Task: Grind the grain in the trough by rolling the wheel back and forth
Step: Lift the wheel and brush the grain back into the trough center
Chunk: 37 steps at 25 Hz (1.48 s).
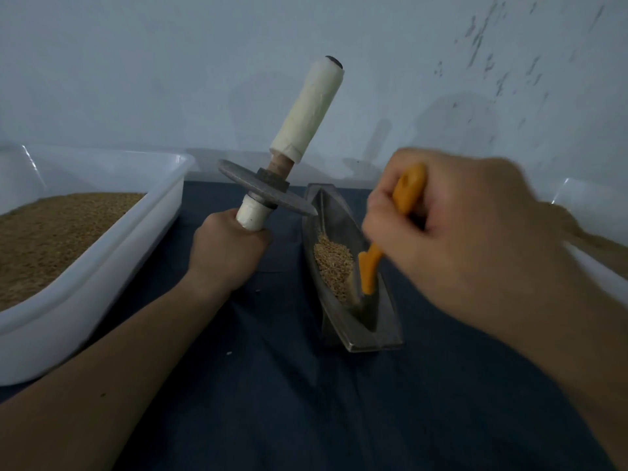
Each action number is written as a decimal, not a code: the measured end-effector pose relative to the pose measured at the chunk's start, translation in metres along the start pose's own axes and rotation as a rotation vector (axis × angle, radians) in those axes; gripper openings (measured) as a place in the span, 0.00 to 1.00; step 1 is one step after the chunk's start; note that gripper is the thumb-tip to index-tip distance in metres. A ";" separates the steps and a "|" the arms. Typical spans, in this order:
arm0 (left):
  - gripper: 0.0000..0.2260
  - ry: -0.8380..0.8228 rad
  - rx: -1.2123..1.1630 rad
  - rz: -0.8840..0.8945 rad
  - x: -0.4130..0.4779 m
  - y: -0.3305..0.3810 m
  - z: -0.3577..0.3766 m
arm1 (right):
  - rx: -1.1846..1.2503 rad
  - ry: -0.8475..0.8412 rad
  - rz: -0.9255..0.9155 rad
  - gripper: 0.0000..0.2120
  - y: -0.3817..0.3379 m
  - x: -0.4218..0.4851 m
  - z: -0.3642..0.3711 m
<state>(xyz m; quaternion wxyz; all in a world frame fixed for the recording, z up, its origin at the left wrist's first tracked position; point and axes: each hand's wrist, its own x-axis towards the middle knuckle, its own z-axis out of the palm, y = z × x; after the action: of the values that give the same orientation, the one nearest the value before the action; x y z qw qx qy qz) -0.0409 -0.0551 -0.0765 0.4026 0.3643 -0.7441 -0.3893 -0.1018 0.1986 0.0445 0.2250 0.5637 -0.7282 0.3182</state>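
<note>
Far left: tub (119, 246) is sitting on the worktop (272, 385), holding a brown granular fill (51, 239). It's not taking part right now.

Left hand (227, 248) is clenching the wheel's lower handle in a full fist. It's holding the wheel (265, 192) in the air with the axle tilted and the taped upper handle pointing up at the wall. The disc edge is hanging over the trough's far end; can't tell if it's touching the rim.

Trough (339, 215) is lying on the worktop between the two hands, long axis running away from the person. Grain (333, 263) is sitting in one heap mid-trough, banked toward the left wall. It's looking coarse, mostly whole kernels. Far end is showing bare metal.

Right hand (452, 232) is grasping an orange brush (368, 273), fingers curled round the handle. The bristles are down in the trough at the near edge of the heap. The hand is reading blurred, so probably mid-sweep.

Judgement: this is looking like a gather step, not a grinding stroke. The brush is sweeping grain together while the wheel is waiting off the trough. Grinding is looking far from done.

Next move is calling for:
- taking the brush out
- seating the disc edge in the groove
- putting the right hand on the upper handle
- levelling the axle, then rolling

Far right: second tub (605, 266) is peeking out behind the right wrist.
</note>
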 end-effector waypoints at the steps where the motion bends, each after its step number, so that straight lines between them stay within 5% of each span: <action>1: 0.07 0.001 0.004 0.004 0.000 0.000 0.000 | -0.016 -0.045 0.022 0.13 0.001 -0.002 0.010; 4: 0.06 -0.011 0.005 0.010 -0.001 0.001 -0.001 | -0.029 -0.066 0.091 0.13 0.011 0.001 0.029; 9: 0.03 -0.024 0.044 0.025 -0.004 0.005 -0.002 | -0.027 0.161 -0.031 0.12 0.018 0.012 0.020; 20: 0.04 -0.041 0.091 0.041 -0.007 0.009 -0.001 | 0.047 0.064 0.070 0.12 0.036 0.008 0.035; 31: 0.04 -0.032 0.139 0.072 -0.006 0.005 -0.001 | 0.750 0.446 0.582 0.10 0.110 -0.010 -0.006; 34: 0.05 -0.039 0.155 0.082 -0.007 0.005 0.001 | 0.628 0.387 0.621 0.11 0.150 -0.019 0.004; 37: 0.05 -0.045 0.175 0.099 -0.008 0.006 0.000 | 0.289 0.153 0.491 0.09 0.183 -0.029 0.023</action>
<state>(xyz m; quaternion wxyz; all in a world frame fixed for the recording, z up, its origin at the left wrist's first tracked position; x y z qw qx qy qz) -0.0393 -0.0452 -0.0739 0.3712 0.3521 -0.8010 -0.3107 -0.2697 0.2314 -0.0301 0.1129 0.3710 -0.7709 0.5053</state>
